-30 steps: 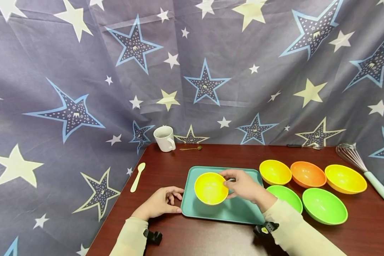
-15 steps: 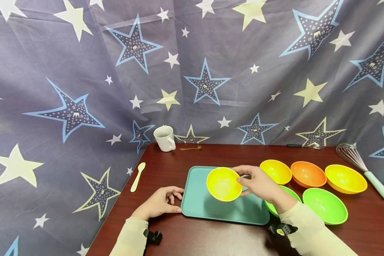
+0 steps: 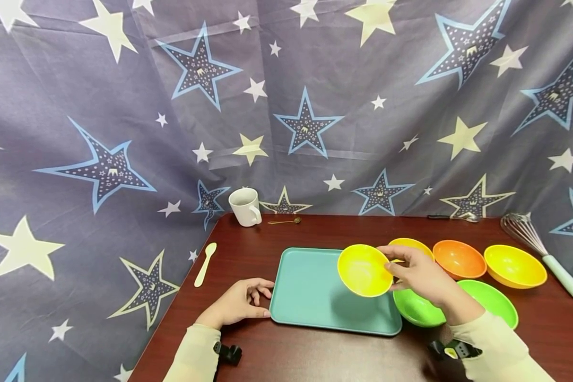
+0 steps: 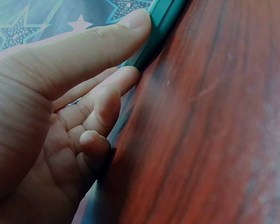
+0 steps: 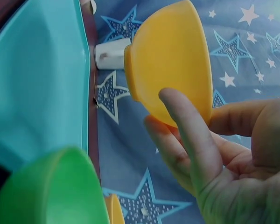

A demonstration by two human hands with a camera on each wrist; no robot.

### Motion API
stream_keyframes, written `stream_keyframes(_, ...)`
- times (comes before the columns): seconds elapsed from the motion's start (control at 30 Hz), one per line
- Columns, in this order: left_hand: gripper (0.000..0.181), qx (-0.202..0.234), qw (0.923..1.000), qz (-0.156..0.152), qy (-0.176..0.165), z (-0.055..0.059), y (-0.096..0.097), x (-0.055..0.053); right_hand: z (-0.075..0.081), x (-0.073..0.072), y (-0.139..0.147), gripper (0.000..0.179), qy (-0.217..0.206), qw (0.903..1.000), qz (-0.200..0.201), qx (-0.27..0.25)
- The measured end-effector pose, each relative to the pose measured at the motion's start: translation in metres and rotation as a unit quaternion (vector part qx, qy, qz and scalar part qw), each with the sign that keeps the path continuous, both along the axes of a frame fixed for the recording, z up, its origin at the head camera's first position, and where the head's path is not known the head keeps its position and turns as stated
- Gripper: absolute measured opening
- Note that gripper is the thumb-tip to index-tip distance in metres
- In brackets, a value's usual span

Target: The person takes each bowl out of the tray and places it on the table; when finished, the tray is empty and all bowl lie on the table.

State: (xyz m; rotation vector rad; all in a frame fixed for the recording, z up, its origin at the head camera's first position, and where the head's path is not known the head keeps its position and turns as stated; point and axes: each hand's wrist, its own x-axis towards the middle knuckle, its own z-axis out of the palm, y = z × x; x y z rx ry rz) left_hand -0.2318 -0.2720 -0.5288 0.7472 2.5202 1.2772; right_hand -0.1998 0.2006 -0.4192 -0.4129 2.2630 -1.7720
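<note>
My right hand (image 3: 422, 276) grips a yellow bowl (image 3: 363, 269) by its right side. In the right wrist view the thumb is at the rim and the fingers lie against the outer wall of the tilted yellow bowl (image 5: 172, 60). The bowl is raised over the right end of a teal rectangular tray (image 3: 310, 297), casting a shadow on it. At the tray's left edge rests my left hand (image 3: 241, 302). Its thumb and index fingertip touch the outside of the tray (image 4: 163, 23), with the other fingers loosely bent.
Right of the tray stand a partly hidden yellow bowl (image 3: 410, 243), an orange bowl (image 3: 458, 259), another yellow bowl (image 3: 515, 266) and two green bowls (image 3: 417, 310). A whisk (image 3: 546, 249) lies far right. A white mug (image 3: 245, 207) and a pale spoon (image 3: 205, 265) are at left.
My right hand has carried the yellow bowl rightward, from over the tray's middle to over its right end, tilting it more. The left hand has stayed at the tray's edge.
</note>
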Motion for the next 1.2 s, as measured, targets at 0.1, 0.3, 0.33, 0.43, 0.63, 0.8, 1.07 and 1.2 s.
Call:
stream_keyframes(0.1,0.065,0.001,1.0000,0.001,0.001,-0.001,0.000,-0.001,-0.001,0.004,0.011,0.048,0.001,0.9999,-0.010,-0.004)
stream_keyframes(0.3,0.064,0.000,1.0000,0.000,-0.001,-0.002,0.000,-0.001,-0.004,0.011,0.032,0.049,0.003,0.9997,-0.026,-0.002)
stream_keyframes(0.33,0.064,0.000,1.0000,0.000,-0.001,-0.002,0.000,-0.001,-0.005,0.012,0.035,0.049,0.003,0.9996,-0.029,-0.004)
stream_keyframes(0.43,0.064,0.001,1.0000,0.001,-0.002,-0.001,0.000,-0.001,-0.006,0.016,0.046,0.050,0.006,0.9991,-0.041,-0.001)
stream_keyframes(0.63,0.064,-0.003,1.0000,-0.001,0.001,0.000,0.001,-0.001,-0.008,0.023,0.068,0.052,0.019,0.9980,-0.060,0.011)
stream_keyframes(0.8,0.064,0.001,1.0000,-0.001,0.001,0.001,0.001,0.000,-0.012,0.027,0.086,0.052,0.040,0.9961,-0.077,0.016)
stream_keyframes(1.07,0.064,-0.003,1.0000,-0.001,-0.001,0.001,0.001,0.002,-0.017,0.033,0.111,0.038,0.051,0.9952,-0.080,-0.023)
stream_keyframes(1.2,0.063,-0.002,1.0000,0.003,-0.002,0.000,0.001,0.001,-0.017,0.035,0.122,0.037,0.058,0.9937,-0.087,-0.041)
